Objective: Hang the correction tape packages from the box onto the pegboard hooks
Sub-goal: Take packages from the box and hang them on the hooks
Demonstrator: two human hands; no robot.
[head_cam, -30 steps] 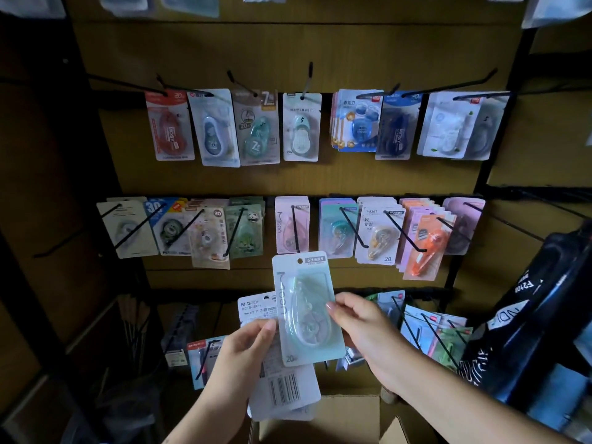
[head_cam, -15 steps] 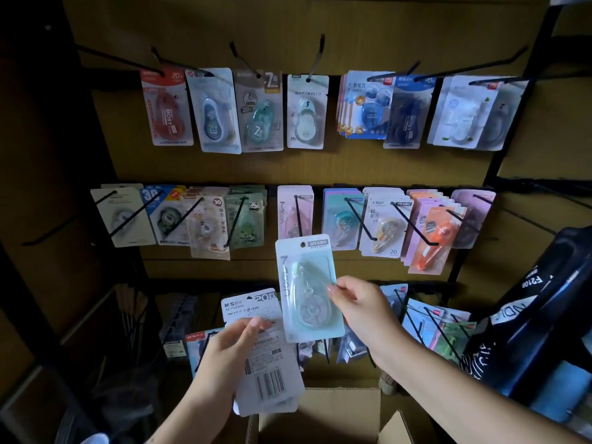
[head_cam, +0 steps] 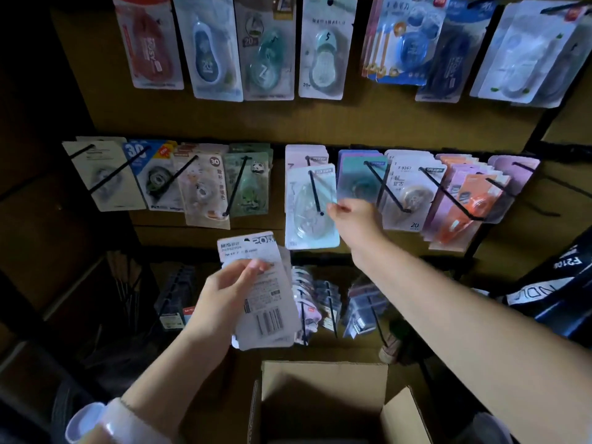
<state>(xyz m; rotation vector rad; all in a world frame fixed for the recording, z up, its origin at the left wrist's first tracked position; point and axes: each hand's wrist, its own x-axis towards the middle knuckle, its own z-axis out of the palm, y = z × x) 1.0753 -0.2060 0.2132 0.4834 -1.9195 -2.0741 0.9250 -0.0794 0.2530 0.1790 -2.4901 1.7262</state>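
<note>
Pegboard (head_cam: pixel 320 123) wall of hooks | right hand (head_cam: pixel 354 219) at 1 o'clock, fingers pinching mint package (head_cam: pixel 307 216) on middle-row hook (head_cam: pixel 315 195) | left hand (head_cam: pixel 224 299) gripped white packages (head_cam: pixel 266 299) | box (head_cam: pixel 323 402) at 6 o'clock

Top-row packages (head_cam: pixel 323 46) cut off above.

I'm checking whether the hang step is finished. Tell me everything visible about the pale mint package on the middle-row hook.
The pale mint package is a flat card with a clear blister over a blurred rounded dispenser. It hangs upright in the middle row, a black hook through its top hole, in front of pink packages. The right hand pinches its right edge.
</note>
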